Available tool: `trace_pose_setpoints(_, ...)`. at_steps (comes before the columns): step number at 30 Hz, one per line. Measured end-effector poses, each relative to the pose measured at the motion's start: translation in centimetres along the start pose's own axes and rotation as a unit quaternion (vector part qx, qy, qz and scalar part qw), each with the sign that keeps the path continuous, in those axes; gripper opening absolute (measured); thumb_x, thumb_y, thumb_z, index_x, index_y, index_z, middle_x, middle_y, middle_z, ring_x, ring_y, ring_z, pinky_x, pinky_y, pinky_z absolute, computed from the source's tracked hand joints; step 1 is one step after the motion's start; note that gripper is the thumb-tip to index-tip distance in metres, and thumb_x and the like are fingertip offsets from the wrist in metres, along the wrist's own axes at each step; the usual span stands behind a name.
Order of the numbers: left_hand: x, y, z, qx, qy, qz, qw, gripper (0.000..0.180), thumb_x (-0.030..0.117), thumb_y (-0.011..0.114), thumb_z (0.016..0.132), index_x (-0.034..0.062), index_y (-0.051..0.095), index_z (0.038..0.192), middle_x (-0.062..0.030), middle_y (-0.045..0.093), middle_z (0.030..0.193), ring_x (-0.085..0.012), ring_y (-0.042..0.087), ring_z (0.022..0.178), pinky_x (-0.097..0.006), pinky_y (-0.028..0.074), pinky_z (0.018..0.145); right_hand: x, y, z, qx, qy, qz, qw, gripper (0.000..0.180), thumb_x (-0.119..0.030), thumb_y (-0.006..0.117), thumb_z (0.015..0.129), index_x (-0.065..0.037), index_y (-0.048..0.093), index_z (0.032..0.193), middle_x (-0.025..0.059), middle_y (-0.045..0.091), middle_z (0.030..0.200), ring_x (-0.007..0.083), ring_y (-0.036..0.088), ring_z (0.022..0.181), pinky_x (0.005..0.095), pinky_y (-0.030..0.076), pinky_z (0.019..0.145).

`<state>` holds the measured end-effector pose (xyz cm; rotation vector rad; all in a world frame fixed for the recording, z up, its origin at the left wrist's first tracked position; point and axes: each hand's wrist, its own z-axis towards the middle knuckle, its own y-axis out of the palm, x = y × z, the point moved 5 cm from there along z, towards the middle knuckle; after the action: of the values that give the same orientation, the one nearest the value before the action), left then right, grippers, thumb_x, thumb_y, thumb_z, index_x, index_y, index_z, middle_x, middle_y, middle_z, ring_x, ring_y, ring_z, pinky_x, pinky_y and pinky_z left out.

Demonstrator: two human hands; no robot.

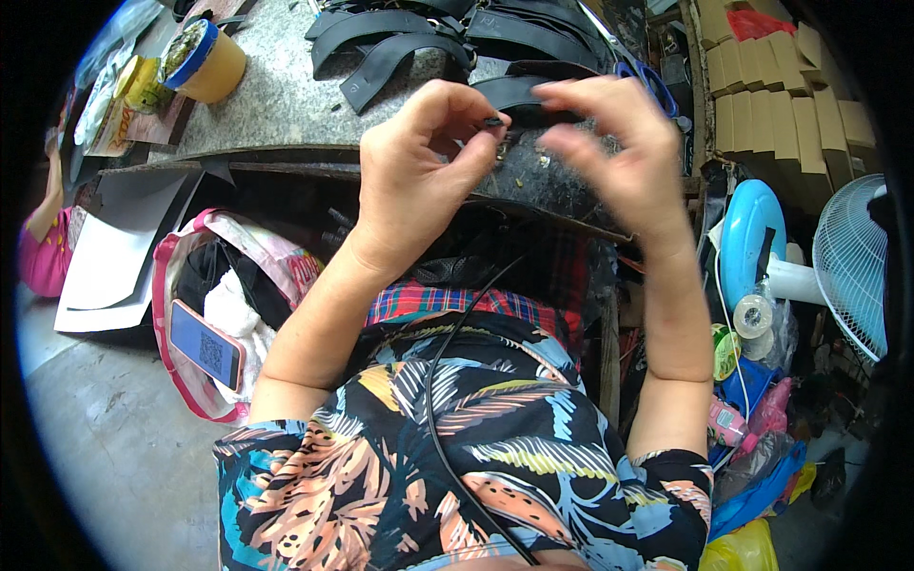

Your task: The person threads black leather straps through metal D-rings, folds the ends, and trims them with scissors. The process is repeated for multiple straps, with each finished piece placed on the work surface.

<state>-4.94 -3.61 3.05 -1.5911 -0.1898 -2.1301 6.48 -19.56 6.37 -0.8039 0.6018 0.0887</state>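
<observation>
The left grip (409,167) is pinched tight, thumb against fingertips, on a small black piece (492,122), too little of it showing to tell the material; level with it on the right, the right grip (624,147) is released, thumb and fingers parted and the whole of it blurred; both are up over the near edge of a grey, speckled surface (276,114)! Just beyond the left grip lies a spread of curved, black, leather-like straps (381,65), overlapping one another, metal rings among them; between the two grips, partly behind the right fingers, sits another curved black strap (509,93); and just past the right grip, on its outer side, there's a pair of blue-handled scissors (657,86)!

Well to the left of the left grip, a round yellow tub with a blue rim (217,74) stands near a smaller yellow-topped jar (146,88); lower on that side, a white fabric bag with pink trim (167,276) gapes, a pink-edged phone (205,344) resting on what it carries; nearer the body, below the left grip, runs a strip of red-and-blue plaid cloth (505,303); off to the right of the right grip, a light-blue and white fan (852,266), and above it, stacked beige cardboard pieces (771,124)!
</observation>
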Motion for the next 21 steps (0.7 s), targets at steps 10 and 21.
trace_pose_setpoints(10,-1.4,-1.5,0.2,0.051,-0.040,0.041,0.997,0.017,-0.003,0.068,0.084,0.0023,0.060,0.098,-0.0028,0.066,0.082,-0.0068,0.064,0.074,-0.024,0.051,0.060,2.5,2.6,-3.7,-0.037,0.194,0.156,0.968,0.018,-0.013,0.077,0.081,-0.004,0.073,0.096,0.0044,0.068,0.085,0.0144,0.062,0.080,0.0278,0.049,0.074)
trace_pose_setpoints(21,-0.3,0.2,-0.9,-0.042,0.112,0.367,0.922,0.015,0.008,0.068,0.080,0.0087,0.063,0.094,-0.0089,0.063,0.082,-0.0297,0.066,0.077,-0.038,0.053,0.066,4.1,0.9,-4.9,-0.035,0.225,0.028,0.973,0.015,-0.012,0.074,0.083,-0.009,0.074,0.098,0.0040,0.066,0.079,0.0146,0.063,0.072,0.0271,0.050,0.070)
